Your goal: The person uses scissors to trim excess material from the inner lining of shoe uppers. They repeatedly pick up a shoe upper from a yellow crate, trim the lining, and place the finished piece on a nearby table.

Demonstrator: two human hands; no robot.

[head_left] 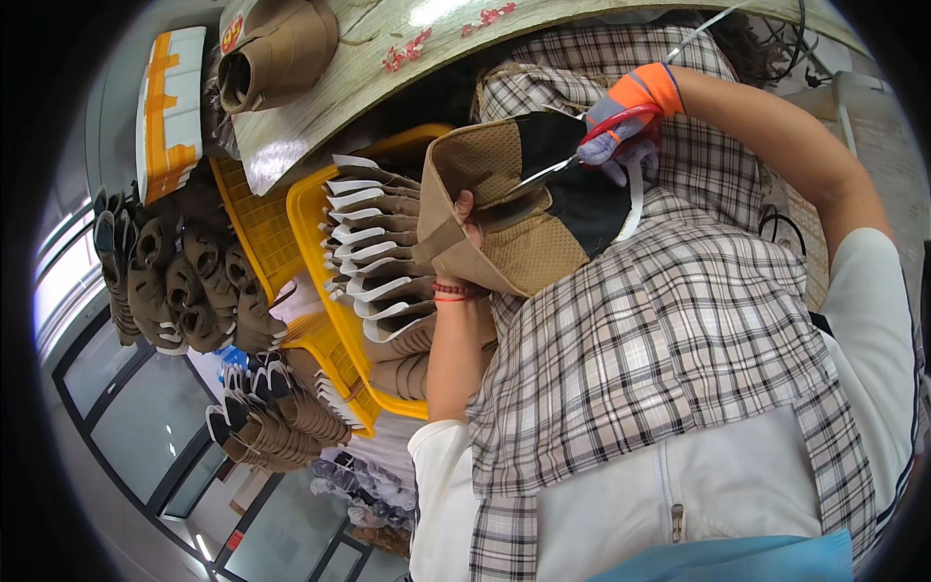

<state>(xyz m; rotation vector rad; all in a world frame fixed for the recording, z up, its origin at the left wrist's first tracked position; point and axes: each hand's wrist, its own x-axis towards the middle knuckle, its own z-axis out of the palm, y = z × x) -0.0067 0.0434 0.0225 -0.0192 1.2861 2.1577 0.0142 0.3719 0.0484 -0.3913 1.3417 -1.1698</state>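
While the right hand [626,121], in an orange-and-grey glove [648,89], has its fingers curled round the red looped scissors [609,123], the head view shows slim metal blades reaching across a tan shoe upper [529,247] with dimpled lining and smooth black panels. The left hand [469,219], partly hidden, grips its side, above a plaid cloth apron [621,339] and beside a yellow plastic basket [309,254].

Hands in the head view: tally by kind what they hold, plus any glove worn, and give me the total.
Shoe upper, brown and black, in the left hand: 1
Scissors, red-handled, in the right hand: 1
Glove, orange and grey, on the right hand: 1
Total: 3
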